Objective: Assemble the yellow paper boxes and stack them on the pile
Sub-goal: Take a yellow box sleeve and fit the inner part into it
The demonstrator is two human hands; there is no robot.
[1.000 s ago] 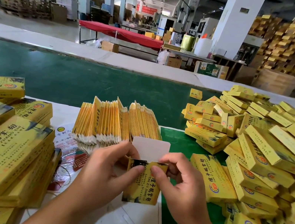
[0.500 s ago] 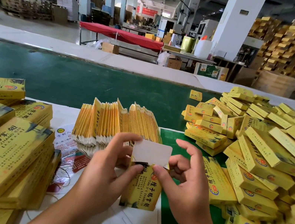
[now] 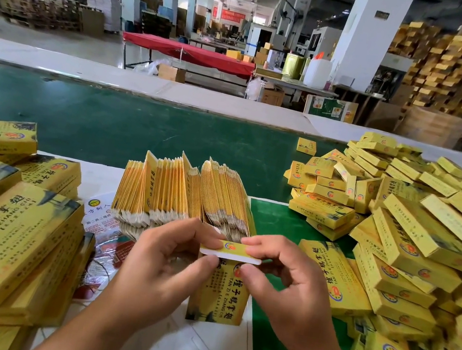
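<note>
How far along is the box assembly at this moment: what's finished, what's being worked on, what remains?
Done: a large pile of assembled boxes lies on the right. In hand: the left hand and right hand pinch the top flap of one yellow box, folded over but not visibly tucked in. Left: closing and stacking this box, then the thick row of flat blanks standing behind the hands.

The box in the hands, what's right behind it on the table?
Behind the box, which both hands pinch at its top flap, a row of flat unfolded box blanks stands on edge. The blanks' lower middle part is hidden by the fingers and flap.
</note>
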